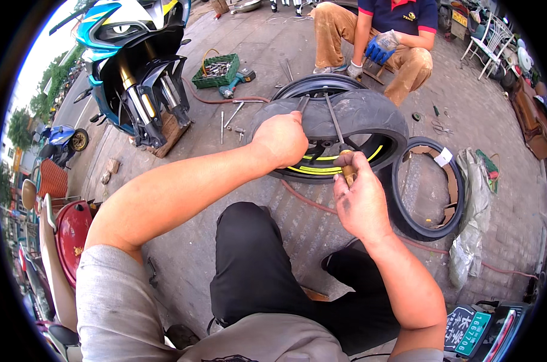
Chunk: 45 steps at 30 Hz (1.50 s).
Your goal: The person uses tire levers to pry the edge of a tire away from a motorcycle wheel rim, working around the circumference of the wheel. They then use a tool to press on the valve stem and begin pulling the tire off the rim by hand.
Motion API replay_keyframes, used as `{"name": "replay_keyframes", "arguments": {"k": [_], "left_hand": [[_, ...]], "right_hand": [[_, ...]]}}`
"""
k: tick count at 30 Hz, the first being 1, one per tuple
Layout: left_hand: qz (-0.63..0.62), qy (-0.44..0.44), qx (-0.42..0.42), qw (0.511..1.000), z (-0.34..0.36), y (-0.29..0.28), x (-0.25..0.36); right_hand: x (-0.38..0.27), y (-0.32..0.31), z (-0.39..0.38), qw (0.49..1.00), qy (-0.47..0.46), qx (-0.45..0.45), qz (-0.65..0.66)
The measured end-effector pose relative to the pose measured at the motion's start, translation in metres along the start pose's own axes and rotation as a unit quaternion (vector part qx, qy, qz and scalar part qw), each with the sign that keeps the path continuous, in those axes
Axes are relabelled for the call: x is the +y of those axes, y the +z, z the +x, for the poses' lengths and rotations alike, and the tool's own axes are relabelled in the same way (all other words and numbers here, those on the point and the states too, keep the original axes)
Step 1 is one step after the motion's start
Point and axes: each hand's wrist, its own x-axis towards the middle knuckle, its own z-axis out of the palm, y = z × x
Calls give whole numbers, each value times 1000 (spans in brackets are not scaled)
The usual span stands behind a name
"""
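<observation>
In front of me a black motorcycle tyre (pixel 376 114) lies on its wheel, whose black rim (pixel 314 176) carries yellow stripes. My left hand (pixel 282 140) is closed around a flat metal tyre lever (pixel 303 102), whose tip reaches the tyre's far edge. Between the fingers of my right hand (pixel 364 199) is the yellowish-brown handle of a long screwdriver-like pry tool (pixel 348 172). Its thin shaft crosses the tyre toward the far edge. What both tips touch is too small to tell.
Another person's gloved hand (pixel 354 69) is beside the wheel's far side. A second tyre (pixel 400 211) with cardboard inside lies right. A red hose (pixel 309 200) crosses the ground. Beyond are a cordless driver (pixel 228 92), a green tool crate (pixel 230 78) and a propped-up motorcycle (pixel 125 78).
</observation>
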Motion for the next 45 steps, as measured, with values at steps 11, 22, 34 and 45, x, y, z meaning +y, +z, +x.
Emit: {"name": "replay_keyframes", "arguments": {"k": [11,22,34,45], "left_hand": [[-120,-99,-31,987,-38,2,-2],[-147,-67,26,986,-63,19,5],[-33,12,-44,998,-62,15,-28],[-302,0,-51,952,-44,-43,-74]], "right_hand": [[-108,-156,98,915,86,-242,-309],[-187,-162,231,744,-21,-225,-628],[-147,-149,137,794,-77,-219,-562],[-106,-121,57,839,-28,-150,-523]]}}
